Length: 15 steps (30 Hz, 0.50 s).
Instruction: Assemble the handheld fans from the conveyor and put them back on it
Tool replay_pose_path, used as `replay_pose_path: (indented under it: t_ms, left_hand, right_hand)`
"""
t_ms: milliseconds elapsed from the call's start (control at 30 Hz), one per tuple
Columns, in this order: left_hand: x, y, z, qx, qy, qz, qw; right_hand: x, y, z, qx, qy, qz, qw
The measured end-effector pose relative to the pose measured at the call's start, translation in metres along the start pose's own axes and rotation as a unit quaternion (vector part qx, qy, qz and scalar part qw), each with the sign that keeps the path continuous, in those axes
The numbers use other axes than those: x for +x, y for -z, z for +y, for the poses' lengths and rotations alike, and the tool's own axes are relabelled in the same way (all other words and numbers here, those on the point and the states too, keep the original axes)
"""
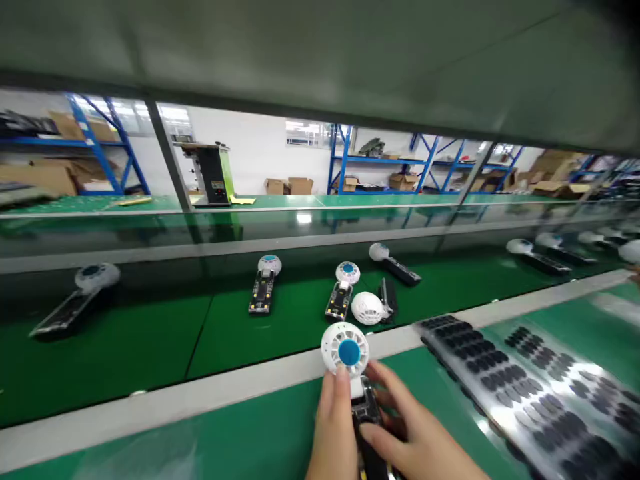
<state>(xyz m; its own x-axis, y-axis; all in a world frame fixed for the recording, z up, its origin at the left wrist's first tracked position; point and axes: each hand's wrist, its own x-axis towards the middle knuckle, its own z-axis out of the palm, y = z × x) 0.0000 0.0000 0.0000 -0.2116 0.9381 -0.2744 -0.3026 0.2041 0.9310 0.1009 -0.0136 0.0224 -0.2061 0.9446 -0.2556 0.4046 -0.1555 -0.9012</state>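
At the near edge of the bench, both hands hold a small device with a white, round, vented head (345, 348) and a black body (369, 410) with an exposed circuit board. A blue disc (349, 352) sits in the middle of the head. My left hand (334, 423) is closed at the left side, its fingertips on the lower rim of the head. Wrapped round the black body from the right is my right hand (413, 427), its thumb across the front. The lower end of the body is partly hidden by the fingers.
Similar devices lie along the green conveyor belt (165, 347), one white-headed device (367, 308) just beyond my hands. Sheets of black oval pads (500, 373) lie at right. A person's hand (636, 272) shows at the right edge. A panel (300, 53) hangs overhead.
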Motion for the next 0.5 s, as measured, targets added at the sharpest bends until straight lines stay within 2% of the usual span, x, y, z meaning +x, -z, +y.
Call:
replay_pose_path:
  t_ms: [133, 200, 267, 333, 400, 500]
  left_hand:
    - [-0.006, 0.005, 0.005, 0.007, -0.04, 0.015, 0.999]
    - [-0.009, 0.005, 0.012, 0.006, -0.066, 0.028, 0.997]
    - [-0.009, 0.005, 0.019, 0.029, -0.113, 0.055, 0.992]
    - [-0.008, 0.006, 0.024, 0.072, -0.168, 0.081, 0.98]
    - [-0.005, 0.005, 0.024, 0.105, -0.198, 0.089, 0.97]
    - [-0.001, 0.002, 0.016, 0.11, -0.176, 0.082, 0.975]
  right_hand:
    - [-0.007, -0.001, -0.002, 0.075, 0.024, -0.032, 0.996]
    - [-0.005, 0.0, -0.012, 0.153, 0.052, -0.038, 0.986]
    - [0.005, 0.002, -0.026, 0.186, 0.076, -0.029, 0.979]
    - [0.027, 0.004, -0.041, 0.143, 0.078, 0.018, 0.986]
    - [0.06, 0.009, -0.054, 0.077, 0.069, 0.076, 0.992]
    - [0.116, 0.026, -0.07, 0.002, 0.074, 0.138, 0.988]
